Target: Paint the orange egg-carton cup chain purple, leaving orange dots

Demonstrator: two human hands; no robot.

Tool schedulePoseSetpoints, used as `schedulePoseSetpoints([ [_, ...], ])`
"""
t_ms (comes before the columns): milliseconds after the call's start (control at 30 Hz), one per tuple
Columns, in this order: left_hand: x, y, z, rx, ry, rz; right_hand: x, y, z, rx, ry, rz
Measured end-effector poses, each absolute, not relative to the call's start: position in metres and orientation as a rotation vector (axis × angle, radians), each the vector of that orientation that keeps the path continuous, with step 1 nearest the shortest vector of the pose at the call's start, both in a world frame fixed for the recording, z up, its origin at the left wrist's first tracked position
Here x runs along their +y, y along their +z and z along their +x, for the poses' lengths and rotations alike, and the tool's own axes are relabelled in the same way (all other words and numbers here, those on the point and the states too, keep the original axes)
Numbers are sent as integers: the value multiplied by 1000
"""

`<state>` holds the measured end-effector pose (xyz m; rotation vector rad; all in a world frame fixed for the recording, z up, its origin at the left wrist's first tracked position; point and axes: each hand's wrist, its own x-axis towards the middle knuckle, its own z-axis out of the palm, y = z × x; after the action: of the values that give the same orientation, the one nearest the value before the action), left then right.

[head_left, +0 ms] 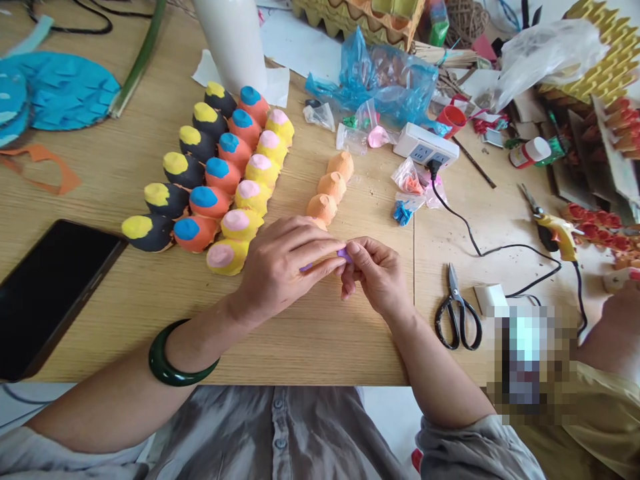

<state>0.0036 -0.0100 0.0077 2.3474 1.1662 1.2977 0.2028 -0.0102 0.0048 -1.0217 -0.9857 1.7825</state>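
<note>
pinching small, soft-looking bright purple piece [345,255] in right hand [375,270], thumb and fingers clamped on it; mostly covered, can't tell full shape. reaching to it with left hand [287,260], fingers extended, slightly parted; can't tell grip. held above pale wooden table [320,333], near peach-orange, bumpy molded strip [333,188].

So there's a little purple blob [345,253] pinched in the right hand [375,267], and more purple [306,268] peeking out under the left hand [283,260]. The peachy-orange bumpy strip [334,187] lies flat on the table [370,340], bumps up, near end tucked behind the left hand.
</note>
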Motion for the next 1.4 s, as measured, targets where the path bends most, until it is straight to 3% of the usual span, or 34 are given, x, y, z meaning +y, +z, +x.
schedulePoseSetpoints([
  [433,-6,2,4,1087,1460,2346,-6,1,206,-923,1889,-910],
  [1400,-5,0,2,1071,1425,2285,-7,4,206,-980,1969,-961],
])
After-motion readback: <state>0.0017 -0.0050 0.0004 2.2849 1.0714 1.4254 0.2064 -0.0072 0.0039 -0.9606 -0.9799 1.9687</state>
